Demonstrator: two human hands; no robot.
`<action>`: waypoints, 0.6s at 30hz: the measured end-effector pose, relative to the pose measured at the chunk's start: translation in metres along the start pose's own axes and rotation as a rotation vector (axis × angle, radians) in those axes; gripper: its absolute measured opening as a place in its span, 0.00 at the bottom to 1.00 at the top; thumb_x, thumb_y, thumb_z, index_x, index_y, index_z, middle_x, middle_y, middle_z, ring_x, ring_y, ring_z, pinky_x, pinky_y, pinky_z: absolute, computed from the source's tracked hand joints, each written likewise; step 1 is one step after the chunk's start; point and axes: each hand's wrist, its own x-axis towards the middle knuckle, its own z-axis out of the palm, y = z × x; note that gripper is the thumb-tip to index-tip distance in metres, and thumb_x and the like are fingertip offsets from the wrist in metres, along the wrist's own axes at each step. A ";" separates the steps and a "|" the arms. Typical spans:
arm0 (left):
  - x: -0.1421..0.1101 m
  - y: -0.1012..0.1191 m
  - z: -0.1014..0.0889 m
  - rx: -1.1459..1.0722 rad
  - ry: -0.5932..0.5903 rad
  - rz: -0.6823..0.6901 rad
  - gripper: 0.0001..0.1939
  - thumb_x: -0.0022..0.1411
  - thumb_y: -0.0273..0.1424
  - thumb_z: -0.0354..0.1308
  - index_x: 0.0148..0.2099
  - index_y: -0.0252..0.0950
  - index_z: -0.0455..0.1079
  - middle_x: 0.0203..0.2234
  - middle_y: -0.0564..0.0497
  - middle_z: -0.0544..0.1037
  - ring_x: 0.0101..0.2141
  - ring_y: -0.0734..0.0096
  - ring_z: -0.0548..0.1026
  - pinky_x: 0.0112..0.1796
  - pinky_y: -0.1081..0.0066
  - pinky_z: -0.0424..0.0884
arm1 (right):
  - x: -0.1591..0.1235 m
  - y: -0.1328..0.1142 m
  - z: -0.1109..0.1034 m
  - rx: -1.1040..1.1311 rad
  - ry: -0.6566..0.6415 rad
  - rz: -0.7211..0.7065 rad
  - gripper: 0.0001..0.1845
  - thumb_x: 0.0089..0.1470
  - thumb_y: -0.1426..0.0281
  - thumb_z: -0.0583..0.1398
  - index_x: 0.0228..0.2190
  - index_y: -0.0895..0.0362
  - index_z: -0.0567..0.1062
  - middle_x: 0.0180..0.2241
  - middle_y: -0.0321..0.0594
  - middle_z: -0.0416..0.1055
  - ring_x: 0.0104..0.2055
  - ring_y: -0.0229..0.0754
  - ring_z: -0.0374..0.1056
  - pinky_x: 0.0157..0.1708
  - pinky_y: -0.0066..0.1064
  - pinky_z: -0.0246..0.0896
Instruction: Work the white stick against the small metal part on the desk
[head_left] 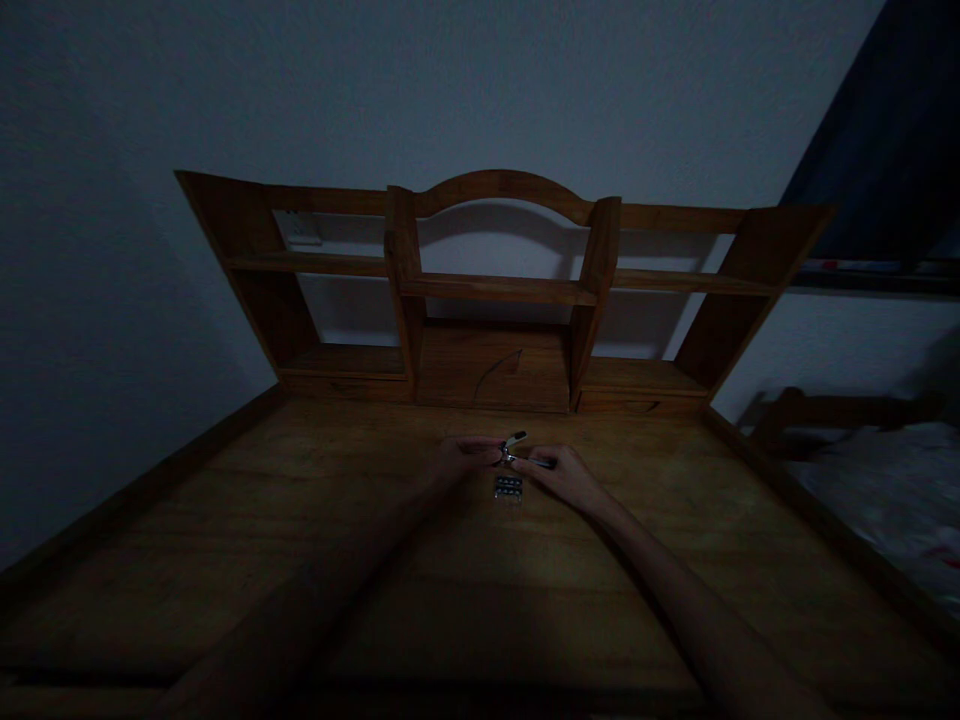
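Brown wood forms the bench (337, 520). A small silvery metal tool (507, 455) is pinched by the left hand (463, 455), fingers nearly closed, forearm angled inward; apparently it is being handled two-handed. Nearer the body lies a small dark rectangular block (508, 487). By the right hand (561, 476), curled inward, the tool's dark end is gripped.

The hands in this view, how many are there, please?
2: the left hand at the left side of the small metal tool, and the right hand at its right. No others show.
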 end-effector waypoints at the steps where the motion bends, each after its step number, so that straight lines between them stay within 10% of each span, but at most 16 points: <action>1: 0.000 0.000 0.000 -0.017 -0.001 -0.011 0.26 0.44 0.40 0.74 0.46 0.34 0.79 0.42 0.43 0.83 0.43 0.58 0.80 0.48 0.61 0.73 | 0.000 -0.002 -0.001 0.018 -0.012 0.006 0.28 0.55 0.46 0.58 0.20 0.58 0.70 0.20 0.31 0.57 0.24 0.34 0.53 0.24 0.27 0.45; 18: 0.000 0.000 0.000 -0.094 -0.126 -0.012 0.28 0.44 0.38 0.74 0.48 0.34 0.77 0.40 0.43 0.82 0.38 0.59 0.81 0.45 0.59 0.75 | 0.000 -0.011 -0.005 0.161 -0.046 0.096 0.29 0.53 0.45 0.60 0.18 0.58 0.69 0.18 0.31 0.58 0.23 0.34 0.54 0.23 0.28 0.44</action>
